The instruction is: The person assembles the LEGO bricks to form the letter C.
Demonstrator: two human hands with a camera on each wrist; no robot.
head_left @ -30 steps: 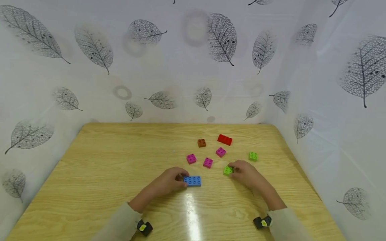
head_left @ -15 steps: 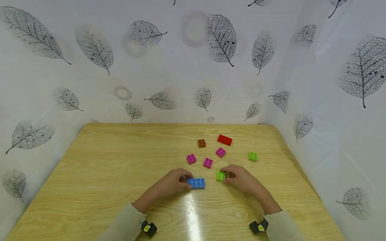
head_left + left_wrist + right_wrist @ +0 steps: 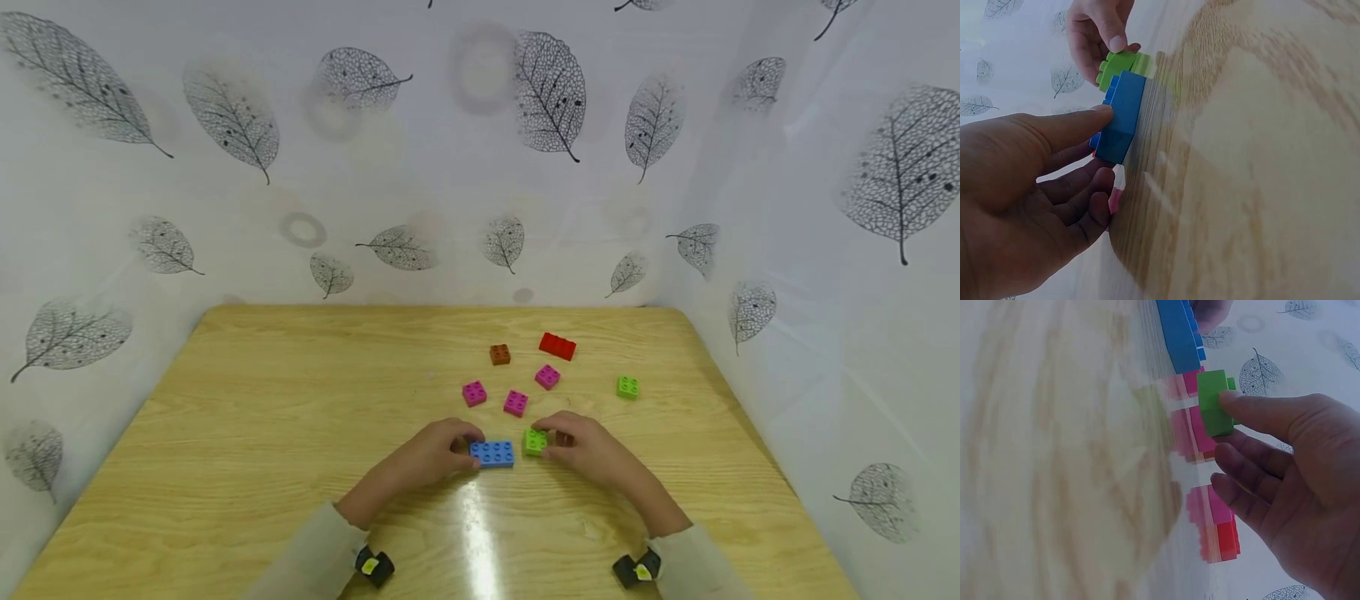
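My left hand (image 3: 437, 454) pinches the left end of a long blue toy brick (image 3: 497, 455), thumb near and fingers on the far side. Close to its right end, a small gap away, is a square lime green brick (image 3: 534, 442). The right hand (image 3: 588, 446) holds that green brick between thumb and fingers. In the left wrist view the thumb presses the studded edge of the blue brick (image 3: 1124, 115), with the green brick (image 3: 1116, 67) just beyond. The right wrist view has the green brick (image 3: 1212, 403) in the fingers, with the blue brick (image 3: 1179, 337) beyond it.
Behind the hands lie pink bricks, one at the left (image 3: 474, 393), one in the middle (image 3: 515, 403) and one further back (image 3: 547, 377). A brown brick (image 3: 499, 354), a red brick (image 3: 557, 346) and another green brick (image 3: 627, 387) lie further out on the wooden table (image 3: 300, 375).
The right hand has brought the green brick left and slightly nearer. My left hand has shifted right with the blue brick, so the gap between the two bricks has narrowed.
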